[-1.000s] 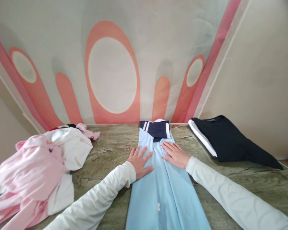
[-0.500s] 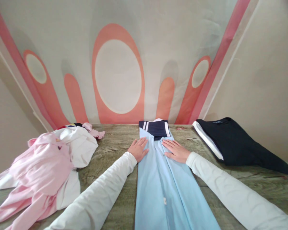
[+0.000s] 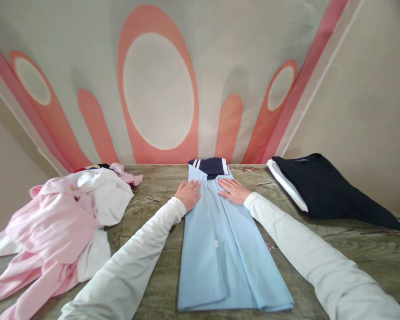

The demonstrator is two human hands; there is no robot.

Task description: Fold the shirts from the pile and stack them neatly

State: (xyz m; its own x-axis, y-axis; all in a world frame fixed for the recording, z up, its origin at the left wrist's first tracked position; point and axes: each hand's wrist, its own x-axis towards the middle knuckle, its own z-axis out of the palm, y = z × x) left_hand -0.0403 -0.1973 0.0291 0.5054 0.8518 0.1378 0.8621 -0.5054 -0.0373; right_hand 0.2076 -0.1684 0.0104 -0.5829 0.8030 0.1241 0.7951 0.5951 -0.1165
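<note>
On blue shirt (image 3: 220,249), both hands flat

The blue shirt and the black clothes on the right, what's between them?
In the head view, the right hand's white sleeve crosses the gap between the blue shirt and the black clothes. Otherwise only bare wooden table shows.

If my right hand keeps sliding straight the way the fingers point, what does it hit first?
The right hand lies flat on the light blue garment, fingers pointing up-left toward its far end. It would probably meet the navy collar first, then the wall behind it; depth is hard to judge.
</note>
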